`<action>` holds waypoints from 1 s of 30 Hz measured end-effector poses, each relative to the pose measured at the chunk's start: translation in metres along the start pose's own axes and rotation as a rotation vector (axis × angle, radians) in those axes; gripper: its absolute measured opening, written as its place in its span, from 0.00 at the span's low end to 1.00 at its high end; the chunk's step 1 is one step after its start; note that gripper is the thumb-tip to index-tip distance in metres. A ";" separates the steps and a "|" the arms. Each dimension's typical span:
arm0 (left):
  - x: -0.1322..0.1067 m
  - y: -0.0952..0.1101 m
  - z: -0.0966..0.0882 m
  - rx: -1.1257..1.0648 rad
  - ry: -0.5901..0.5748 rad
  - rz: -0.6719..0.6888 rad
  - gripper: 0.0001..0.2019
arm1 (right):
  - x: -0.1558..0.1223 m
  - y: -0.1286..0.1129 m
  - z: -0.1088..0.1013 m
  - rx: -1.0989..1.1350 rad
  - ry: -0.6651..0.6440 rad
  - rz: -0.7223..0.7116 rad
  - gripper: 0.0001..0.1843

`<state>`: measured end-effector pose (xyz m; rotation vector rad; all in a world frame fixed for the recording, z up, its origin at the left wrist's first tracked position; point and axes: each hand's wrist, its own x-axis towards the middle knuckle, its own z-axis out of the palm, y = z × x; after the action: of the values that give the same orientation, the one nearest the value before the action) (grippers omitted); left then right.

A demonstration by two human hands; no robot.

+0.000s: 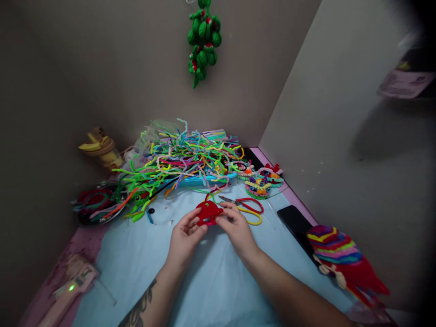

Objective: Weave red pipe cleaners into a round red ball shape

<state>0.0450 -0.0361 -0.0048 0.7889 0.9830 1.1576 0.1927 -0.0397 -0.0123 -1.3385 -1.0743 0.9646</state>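
Note:
Between my two hands is a small red fuzzy pipe-cleaner piece (208,211), with a bit of green on its top and loose red and green stems trailing up from it. My left hand (186,231) pinches its left edge between thumb and fingers. On the opposite edge, my right hand (235,225) grips it the same way. Just beyond my right hand lie scissors (254,205) with one red and one yellow handle, their blades partly behind my fingers. The underside of the red piece is hidden.
Across the back, a blue tray (194,181) is heaped with colourful pipe cleaners (190,154). Finished fuzzy pieces (258,186) sit at its right. A black phone (295,221) and a striped fuzzy piece (337,247) lie on the right; a pink glue gun (76,281) is at left.

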 end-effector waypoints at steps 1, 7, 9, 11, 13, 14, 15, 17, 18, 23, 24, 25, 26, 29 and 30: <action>0.000 -0.001 0.000 0.023 0.024 0.018 0.26 | 0.001 0.001 0.000 0.014 -0.026 0.016 0.04; 0.001 -0.005 -0.003 0.206 0.128 0.158 0.24 | -0.006 0.000 0.002 -0.179 0.020 -0.163 0.03; -0.001 -0.007 -0.004 0.334 0.159 0.217 0.23 | -0.013 -0.005 0.003 -0.322 0.131 -0.321 0.01; -0.004 -0.009 -0.006 0.486 0.150 0.282 0.20 | -0.021 -0.011 0.006 -0.471 0.120 -0.493 0.01; -0.008 -0.011 -0.006 0.623 0.104 0.364 0.19 | -0.027 -0.016 0.009 -0.583 0.070 -0.590 0.05; -0.009 -0.012 -0.006 0.677 0.085 0.406 0.20 | -0.028 -0.018 0.010 -0.623 0.046 -0.610 0.05; -0.010 -0.013 -0.006 0.718 0.074 0.443 0.20 | -0.029 -0.019 0.011 -0.650 0.020 -0.618 0.04; -0.012 -0.014 -0.006 0.758 0.072 0.484 0.21 | -0.029 -0.019 0.012 -0.649 -0.061 -0.629 0.04; -0.012 -0.014 -0.006 0.755 0.075 0.483 0.21 | -0.029 -0.018 0.012 -0.613 -0.110 -0.635 0.05; -0.009 -0.012 -0.006 0.578 0.066 0.377 0.22 | -0.031 -0.024 0.013 -0.206 -0.407 -0.729 0.07; -0.008 -0.011 -0.006 0.525 0.076 0.351 0.21 | -0.031 -0.026 0.012 -0.131 -0.487 -0.744 0.07; -0.007 -0.010 -0.006 0.474 0.092 0.326 0.20 | -0.032 -0.029 0.011 -0.072 -0.561 -0.742 0.07; -0.006 -0.009 -0.006 0.427 0.110 0.304 0.19 | -0.031 -0.030 0.010 -0.034 -0.616 -0.718 0.07; -0.002 -0.005 -0.003 0.349 0.149 0.259 0.20 | -0.027 -0.029 0.004 -0.010 -0.619 -0.570 0.07; -0.001 -0.003 -0.001 0.337 0.150 0.249 0.21 | -0.025 -0.026 0.003 -0.016 -0.558 -0.510 0.09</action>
<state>0.0448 -0.0382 -0.0082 1.1304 1.2508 1.2963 0.1822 -0.0643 0.0123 -0.7451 -1.7444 0.9537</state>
